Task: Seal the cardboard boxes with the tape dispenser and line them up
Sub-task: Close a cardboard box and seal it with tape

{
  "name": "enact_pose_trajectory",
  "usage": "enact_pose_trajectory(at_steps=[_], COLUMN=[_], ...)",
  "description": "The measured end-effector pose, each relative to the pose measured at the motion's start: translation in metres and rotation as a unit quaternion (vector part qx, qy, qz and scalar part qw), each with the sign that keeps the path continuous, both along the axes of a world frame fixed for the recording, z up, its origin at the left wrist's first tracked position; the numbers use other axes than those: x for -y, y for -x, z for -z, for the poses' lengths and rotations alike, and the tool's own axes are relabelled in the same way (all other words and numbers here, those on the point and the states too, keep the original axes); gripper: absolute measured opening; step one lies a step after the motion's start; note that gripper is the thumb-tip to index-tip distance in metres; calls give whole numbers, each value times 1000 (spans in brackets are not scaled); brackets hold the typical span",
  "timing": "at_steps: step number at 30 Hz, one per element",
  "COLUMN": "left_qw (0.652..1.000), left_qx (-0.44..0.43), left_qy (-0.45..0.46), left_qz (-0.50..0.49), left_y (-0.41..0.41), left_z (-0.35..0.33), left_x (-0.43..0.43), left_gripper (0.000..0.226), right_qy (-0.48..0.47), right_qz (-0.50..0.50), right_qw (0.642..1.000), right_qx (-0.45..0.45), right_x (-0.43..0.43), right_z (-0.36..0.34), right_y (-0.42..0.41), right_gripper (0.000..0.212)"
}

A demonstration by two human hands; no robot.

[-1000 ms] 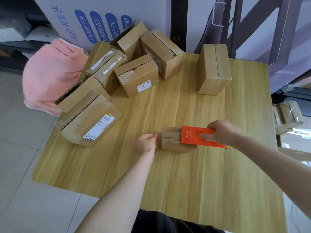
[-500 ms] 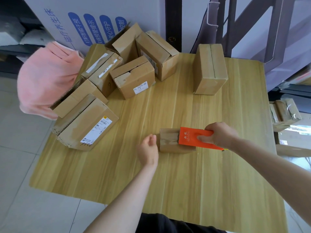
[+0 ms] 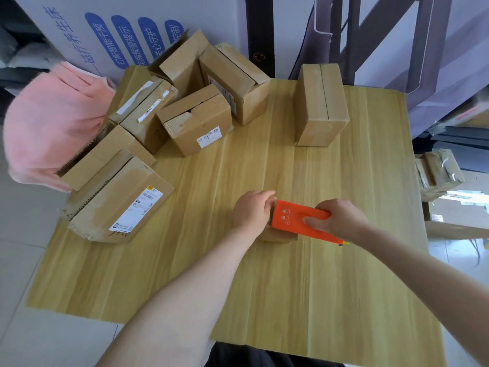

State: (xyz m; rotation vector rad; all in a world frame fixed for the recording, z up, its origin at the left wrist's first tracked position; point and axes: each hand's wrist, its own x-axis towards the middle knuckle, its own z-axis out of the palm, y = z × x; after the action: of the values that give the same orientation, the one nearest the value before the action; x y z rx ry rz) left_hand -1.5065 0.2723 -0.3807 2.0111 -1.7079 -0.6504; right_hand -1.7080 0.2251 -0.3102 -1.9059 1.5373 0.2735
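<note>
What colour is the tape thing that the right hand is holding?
Bright orange. The tape dispenser in the right hand shows clearly in the head view.

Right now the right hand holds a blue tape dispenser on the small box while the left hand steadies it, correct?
No: the tape dispenser is orange, not blue. In the head view the right hand holds it on the small box while the left hand steadies it.
</note>
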Motion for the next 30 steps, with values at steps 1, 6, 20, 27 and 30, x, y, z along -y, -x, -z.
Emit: enact_pose_trajectory(at_steps=[1, 6, 20, 27, 30], left_qw=[999, 989, 979, 978, 972], left_qx=[42, 145, 204, 200, 206], left_qy=[10, 36, -2, 7, -28], left_qz=[16, 20, 12, 55, 111], left_y=[0, 2, 5, 11, 13], left_z=[5, 14, 21, 12, 10], left_x=[-1, -2, -1, -6, -6], left_gripper=[31, 56, 61, 52, 54], right_qy=[-6, -24, -50, -17, -10], right_qz=[-5, -15, -31, -84, -92], right_qw=[1000, 998, 997, 994, 988], right_qx=[8, 64, 55, -72, -124], right_x=[2, 9, 31, 31, 37], right_z=[2, 15, 29, 15, 2], right_y=[2, 16, 95, 49, 27], right_gripper=[29, 25, 21, 38, 42])
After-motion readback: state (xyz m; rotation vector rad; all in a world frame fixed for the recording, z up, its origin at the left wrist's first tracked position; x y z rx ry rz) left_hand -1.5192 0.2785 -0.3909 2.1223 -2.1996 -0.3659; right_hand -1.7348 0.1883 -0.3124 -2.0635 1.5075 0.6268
